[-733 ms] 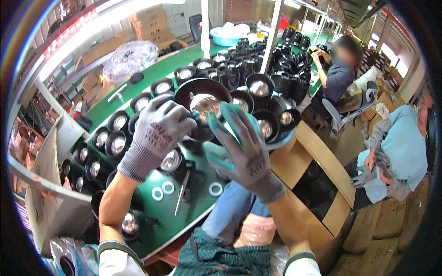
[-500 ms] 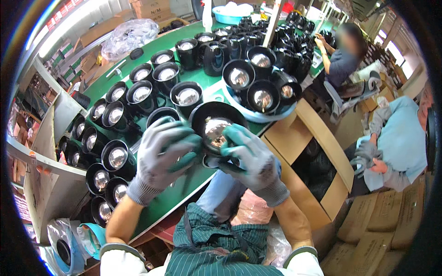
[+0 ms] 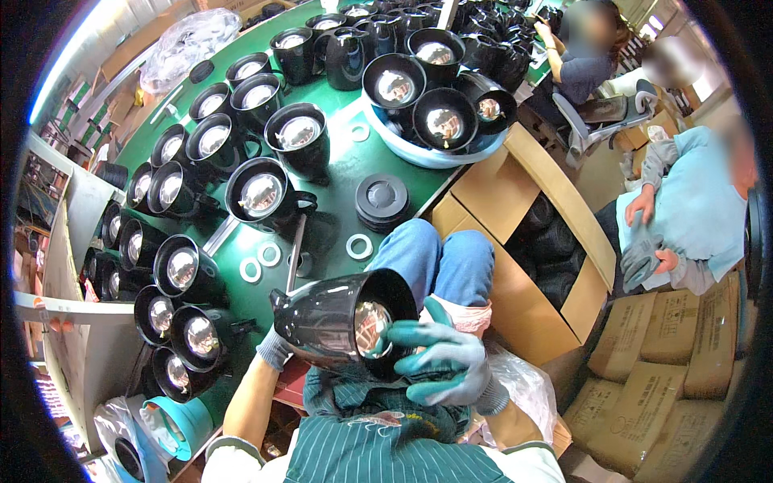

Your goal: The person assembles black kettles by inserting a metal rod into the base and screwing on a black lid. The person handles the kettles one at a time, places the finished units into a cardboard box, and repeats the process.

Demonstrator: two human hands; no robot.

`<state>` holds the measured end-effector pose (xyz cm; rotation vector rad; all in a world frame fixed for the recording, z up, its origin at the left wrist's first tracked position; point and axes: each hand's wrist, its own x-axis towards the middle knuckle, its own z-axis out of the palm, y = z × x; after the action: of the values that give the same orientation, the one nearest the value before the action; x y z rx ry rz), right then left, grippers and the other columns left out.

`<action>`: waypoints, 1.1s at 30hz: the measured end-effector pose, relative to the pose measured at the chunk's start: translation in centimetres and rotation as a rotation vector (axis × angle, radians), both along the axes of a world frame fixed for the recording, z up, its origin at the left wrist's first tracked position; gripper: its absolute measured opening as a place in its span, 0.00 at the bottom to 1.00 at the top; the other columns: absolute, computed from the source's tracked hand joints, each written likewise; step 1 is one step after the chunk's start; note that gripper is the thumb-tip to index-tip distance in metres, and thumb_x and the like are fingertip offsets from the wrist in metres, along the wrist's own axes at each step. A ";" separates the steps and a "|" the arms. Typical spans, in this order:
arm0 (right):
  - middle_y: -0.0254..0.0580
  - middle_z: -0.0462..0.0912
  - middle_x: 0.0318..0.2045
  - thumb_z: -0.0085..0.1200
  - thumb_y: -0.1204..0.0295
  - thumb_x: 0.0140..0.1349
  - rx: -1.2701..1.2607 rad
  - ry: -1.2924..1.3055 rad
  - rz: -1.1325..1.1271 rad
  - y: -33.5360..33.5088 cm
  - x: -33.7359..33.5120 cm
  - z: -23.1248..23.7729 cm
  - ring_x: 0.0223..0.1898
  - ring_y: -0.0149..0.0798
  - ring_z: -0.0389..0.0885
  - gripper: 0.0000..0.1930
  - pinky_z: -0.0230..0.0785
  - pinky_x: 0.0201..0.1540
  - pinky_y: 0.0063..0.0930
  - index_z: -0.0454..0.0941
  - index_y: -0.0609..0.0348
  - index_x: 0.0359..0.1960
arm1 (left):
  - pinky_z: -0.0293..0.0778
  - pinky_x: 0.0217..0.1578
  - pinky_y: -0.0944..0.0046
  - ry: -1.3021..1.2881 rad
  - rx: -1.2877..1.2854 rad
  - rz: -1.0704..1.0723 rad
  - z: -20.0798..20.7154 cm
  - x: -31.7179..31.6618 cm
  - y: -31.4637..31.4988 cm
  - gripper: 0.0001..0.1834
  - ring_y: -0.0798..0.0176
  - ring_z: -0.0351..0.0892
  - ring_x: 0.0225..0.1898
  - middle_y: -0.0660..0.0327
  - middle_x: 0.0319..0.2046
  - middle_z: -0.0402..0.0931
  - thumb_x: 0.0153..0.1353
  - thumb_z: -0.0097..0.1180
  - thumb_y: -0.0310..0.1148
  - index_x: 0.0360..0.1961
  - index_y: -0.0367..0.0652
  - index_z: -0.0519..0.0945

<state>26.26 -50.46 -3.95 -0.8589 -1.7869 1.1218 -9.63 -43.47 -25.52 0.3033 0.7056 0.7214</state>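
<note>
**Lamp housing held over the lap, off the table's edge**

The green table (image 3: pixel 354 161) is the landmark here, crowded with rows of black housings (image 3: pixel 262 193), each with a shiny reflector inside. Just off its near edge, above the person's knees, one more black lamp housing (image 3: pixel 334 322) is held tilted, mouth facing the right side. An open cardboard box (image 3: pixel 523 233) of dark parts stands beside the table's near right corner.

The right hand (image 3: pixel 447 366), in a grey and teal glove, is curled at the housing's mouth, fingers partly closed on the rim by the reflector (image 3: pixel 370 326). The left hand (image 3: pixel 275 348) is mostly hidden behind the housing's rear; it seems to support it from below, but how far it is closed cannot be told.

Risks, as I judge them:
- With nothing beneath it but the lap, a slipping glove could drop the housing to the floor.
- Fingers at the rim may smudge or scratch the mirror finish.
- Swinging it back toward the table could knock the nearest housings or scatter the white rings (image 3: pixel 359 246) near the table's edge.
</note>
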 end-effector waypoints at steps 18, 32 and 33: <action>0.63 0.45 0.78 0.72 0.38 0.47 -0.253 -1.295 -0.450 25.9 -6.6 -14.8 0.77 0.70 0.47 0.61 0.48 0.73 0.70 0.48 0.31 0.81 | 0.71 0.63 0.54 -0.256 -0.027 0.227 2.4 2.9 0.7 0.28 0.57 0.74 0.63 0.53 0.66 0.72 0.74 0.54 0.40 0.71 0.43 0.68; 0.58 0.57 0.74 0.76 0.34 0.39 0.192 -0.388 -0.035 11.0 -2.8 0.2 0.74 0.60 0.57 0.63 0.49 0.76 0.52 0.66 0.58 0.74 | 0.69 0.69 0.49 0.329 0.623 -0.125 -0.9 3.3 2.5 0.28 0.54 0.73 0.67 0.53 0.69 0.71 0.75 0.52 0.38 0.73 0.44 0.67; 0.58 0.57 0.74 0.77 0.35 0.37 0.216 -0.360 -0.078 10.3 -2.5 -0.4 0.74 0.61 0.57 0.61 0.49 0.75 0.55 0.68 0.52 0.74 | 0.69 0.69 0.48 0.213 0.497 -0.115 -0.8 3.7 2.5 0.28 0.54 0.73 0.67 0.53 0.69 0.71 0.75 0.52 0.38 0.73 0.44 0.67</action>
<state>23.73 -40.12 -4.34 -1.0360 -2.1013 0.7389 -5.93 -40.96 -26.34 0.8783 0.6958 0.7553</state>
